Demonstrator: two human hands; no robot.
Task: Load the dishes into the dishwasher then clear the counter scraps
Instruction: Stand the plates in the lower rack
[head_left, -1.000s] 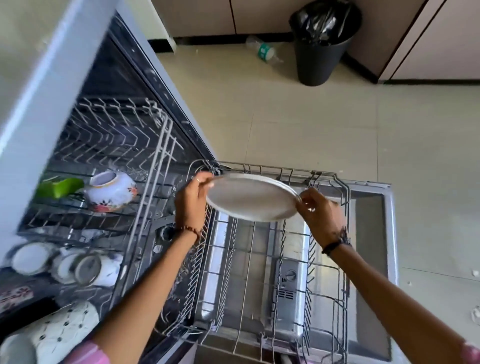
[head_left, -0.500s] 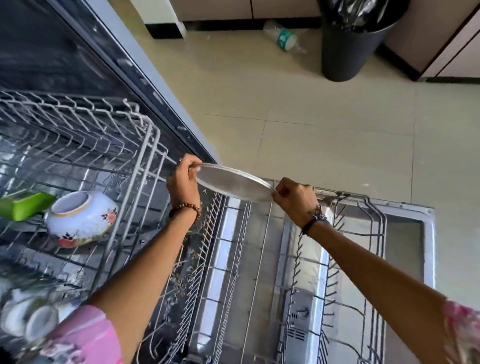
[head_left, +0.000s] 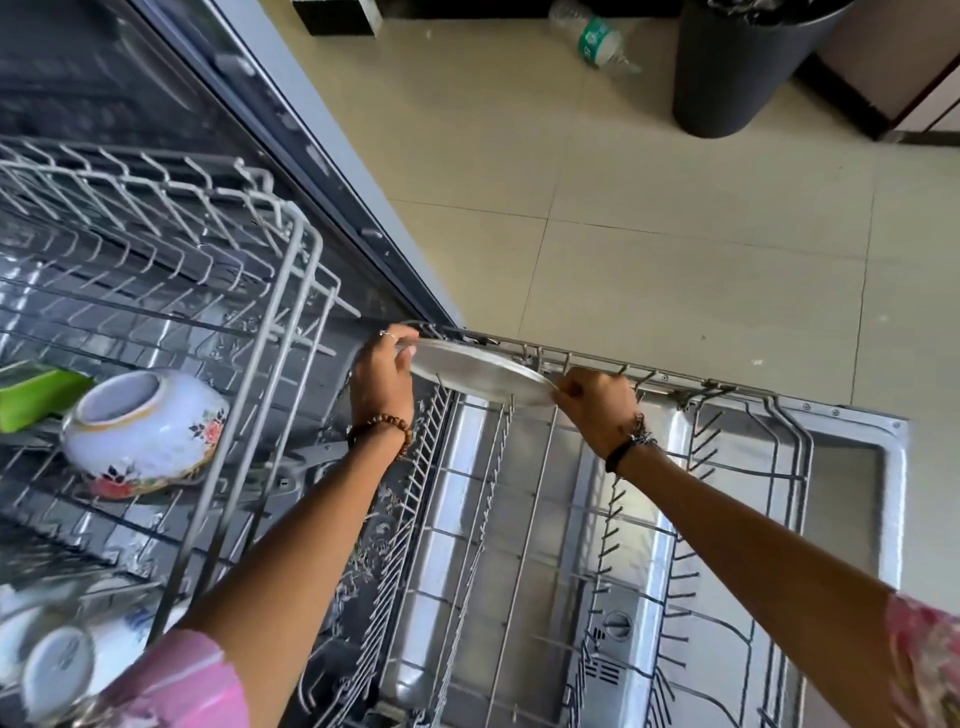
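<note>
Both hands on steel plate (head_left: 475, 375), left hand (head_left: 382, 382) grip pinching rim at 9 o'clock, right hand (head_left: 597, 408) grip at 3, plate tilted over lower rack (head_left: 582, 358), floral bowl (head_left: 143, 434) in upper rack w/ cups.

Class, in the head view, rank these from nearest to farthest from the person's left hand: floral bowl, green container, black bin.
From the left hand:
1. White floral ceramic bowl, upper rack, to its left.
2. Green plastic container, just beyond the bowl.
3. Black plastic bin, on the floor, far right.
</note>
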